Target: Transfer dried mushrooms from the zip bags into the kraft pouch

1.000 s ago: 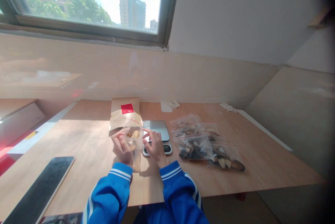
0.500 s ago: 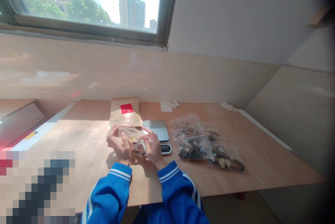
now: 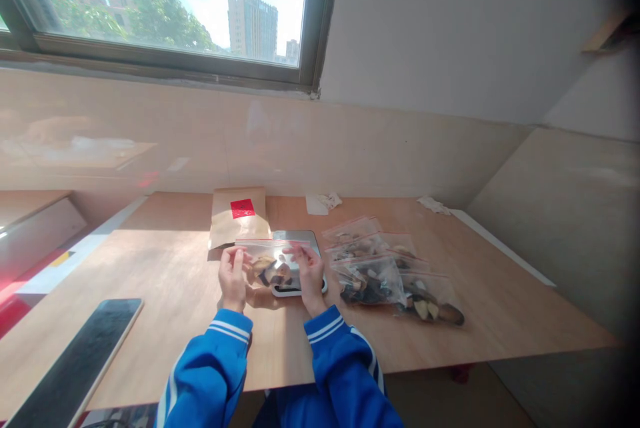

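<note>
Between my hands hangs a clear zip bag (image 3: 270,269) with a red line along its top and dried brown slices inside. My left hand (image 3: 233,275) pinches its left side, while my right hand (image 3: 311,275) grips the upper right. Behind the bag, partly covered by it, lies a kitchen scale (image 3: 311,239) with a silvery plate. A brown paper pouch (image 3: 225,221) with a red label stands just beyond my left hand. To the right of my right hand, several filled zip bags (image 3: 370,281) lie in an overlapping pile.
A phone (image 3: 83,361) lies at the table's front left. White scraps of paper (image 3: 324,203) rest near the wall, with another crumpled scrap (image 3: 434,205) at the back right. The wooden table (image 3: 165,268) meets a tiled wall below a window.
The bag has been turned and spread flat between my hands, its top edge now level. My left hand has shifted right, and my right hand slightly right, bringing the bag in front of the scale.
</note>
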The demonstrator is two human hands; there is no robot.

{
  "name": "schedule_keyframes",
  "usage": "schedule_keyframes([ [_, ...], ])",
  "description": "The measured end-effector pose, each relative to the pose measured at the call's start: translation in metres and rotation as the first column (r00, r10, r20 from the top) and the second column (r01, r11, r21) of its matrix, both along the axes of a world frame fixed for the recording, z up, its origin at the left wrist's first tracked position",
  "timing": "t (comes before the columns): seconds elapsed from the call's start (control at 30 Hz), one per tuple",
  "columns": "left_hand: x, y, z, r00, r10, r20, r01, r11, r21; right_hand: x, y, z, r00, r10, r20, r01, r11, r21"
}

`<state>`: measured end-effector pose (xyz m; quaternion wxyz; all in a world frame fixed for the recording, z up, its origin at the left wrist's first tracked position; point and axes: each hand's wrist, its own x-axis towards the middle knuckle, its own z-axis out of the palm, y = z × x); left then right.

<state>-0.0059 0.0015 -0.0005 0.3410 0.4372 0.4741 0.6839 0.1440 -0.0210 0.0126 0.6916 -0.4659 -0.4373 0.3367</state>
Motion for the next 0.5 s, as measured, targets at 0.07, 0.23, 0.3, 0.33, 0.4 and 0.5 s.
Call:
schedule_keyframes([
  [0.07,0.001,-0.003,-0.001,0.996,-0.024,-0.085,0.026,0.999,0.021,0.003,-0.001,-0.003,0.998,-0.065,0.021,0.065,0.998,-0.003],
  [0.23,0.002,-0.013,-0.005,0.973,-0.052,-0.225,0.064,0.997,0.043,0.009,-0.010,-0.012,0.991,-0.121,0.061,0.117,0.991,0.063],
  [0.3,0.003,-0.017,-0.006,0.967,-0.104,-0.232,0.112,0.993,0.022,0.013,-0.015,-0.017,0.987,-0.140,0.072,0.137,0.990,0.044],
  [0.33,0.004,-0.018,-0.005,0.964,-0.129,-0.231,0.134,0.991,0.006,0.015,-0.017,-0.019,0.985,-0.156,0.074,0.154,0.988,0.027],
  [0.4,0.006,-0.021,-0.004,0.959,-0.177,-0.222,0.176,0.984,-0.025,0.018,-0.021,-0.024,0.980,-0.187,0.074,0.188,0.982,-0.003],
  [0.5,0.006,-0.023,-0.003,0.949,-0.239,-0.208,0.230,0.971,-0.067,0.022,-0.025,-0.028,0.971,-0.222,0.092,0.223,0.975,-0.005],
])
